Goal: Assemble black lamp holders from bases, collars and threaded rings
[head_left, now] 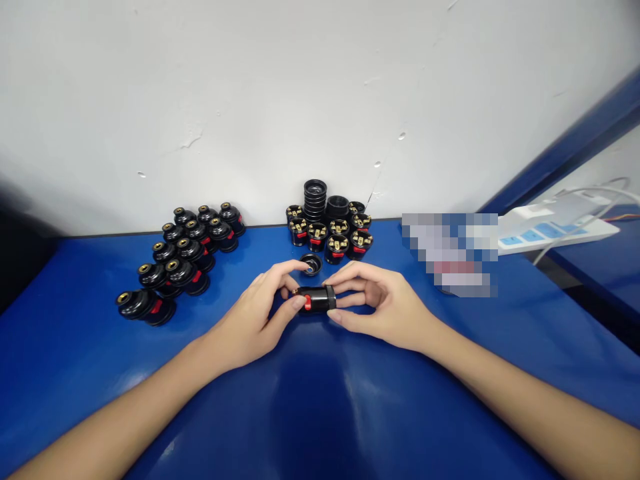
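Between both hands, a black lamp socket point(317, 300) with a red switch lies on its side above the blue table. My left hand point(265, 307) pinches its terminal end, thumb beside the red switch. On the other end, the fingers of my right hand point(383, 300) close around a black ring point(331, 297). Just behind the socket sits a round black cap point(311, 265) with its hollow side up, close to my left index fingertip; I cannot tell whether they touch.
Several capped lamp sockets point(187, 257) stand in rows at left. Behind my hands are several uncapped sockets point(338, 247) with brass terminals, and a stack of black caps point(315, 200). A blurred-out object point(450, 253) and a white power strip point(555, 230) with cables are at right. A white wall point(270, 100) backs the table.
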### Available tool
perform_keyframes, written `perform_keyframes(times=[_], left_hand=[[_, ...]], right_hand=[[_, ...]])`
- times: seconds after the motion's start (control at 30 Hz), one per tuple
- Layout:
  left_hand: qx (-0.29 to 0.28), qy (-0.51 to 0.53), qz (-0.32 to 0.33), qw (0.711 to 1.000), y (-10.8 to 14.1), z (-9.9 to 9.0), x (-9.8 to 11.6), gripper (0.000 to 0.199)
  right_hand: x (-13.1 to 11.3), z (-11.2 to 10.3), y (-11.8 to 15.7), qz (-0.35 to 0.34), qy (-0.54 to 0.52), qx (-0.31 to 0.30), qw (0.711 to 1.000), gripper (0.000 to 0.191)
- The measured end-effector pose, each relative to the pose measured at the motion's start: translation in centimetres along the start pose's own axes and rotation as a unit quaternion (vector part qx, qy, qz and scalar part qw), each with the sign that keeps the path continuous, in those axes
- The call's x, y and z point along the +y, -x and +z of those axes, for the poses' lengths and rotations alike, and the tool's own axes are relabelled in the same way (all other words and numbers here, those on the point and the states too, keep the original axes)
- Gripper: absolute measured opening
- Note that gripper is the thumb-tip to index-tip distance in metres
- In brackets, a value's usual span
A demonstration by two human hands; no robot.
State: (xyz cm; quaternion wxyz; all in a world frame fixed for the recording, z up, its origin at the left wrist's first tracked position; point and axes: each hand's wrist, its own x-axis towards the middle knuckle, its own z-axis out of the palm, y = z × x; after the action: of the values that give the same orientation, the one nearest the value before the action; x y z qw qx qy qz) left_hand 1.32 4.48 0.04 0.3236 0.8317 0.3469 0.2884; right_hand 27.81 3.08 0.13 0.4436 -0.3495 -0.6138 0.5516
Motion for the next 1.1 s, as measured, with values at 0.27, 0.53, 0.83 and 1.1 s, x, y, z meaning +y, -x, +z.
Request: perform_keyframes(times=[0.27, 0.53, 0.83, 1.1], left_hand=[[0.016, 0.009, 0.012, 1.000, 0.14, -0.01, -0.09, 0.058], [0.038, -0.018, 0.020, 0.999, 0.17, 0.11, -0.26, 0.061], [0.013, -0.020, -0.016, 1.000, 0.24, 0.09, 0.09, 0.059], [0.065, -0.033, 0.075, 0.995, 0.12, 0.24, -0.27, 0.070]], right_hand=[[0.18, 0.09, 0.05, -0.005, 0.000, 0.000, 1.000, 0.036], [0.20, 0.07, 0.06, -0.003, 0.001, 0.005, 1.000, 0.036], [0.20, 0.15, 0.04, -0.009, 0.004, -0.002, 1.000, 0.035], [-0.10, 0.18, 0.04, 0.001, 0.008, -0.002, 1.000, 0.035]])
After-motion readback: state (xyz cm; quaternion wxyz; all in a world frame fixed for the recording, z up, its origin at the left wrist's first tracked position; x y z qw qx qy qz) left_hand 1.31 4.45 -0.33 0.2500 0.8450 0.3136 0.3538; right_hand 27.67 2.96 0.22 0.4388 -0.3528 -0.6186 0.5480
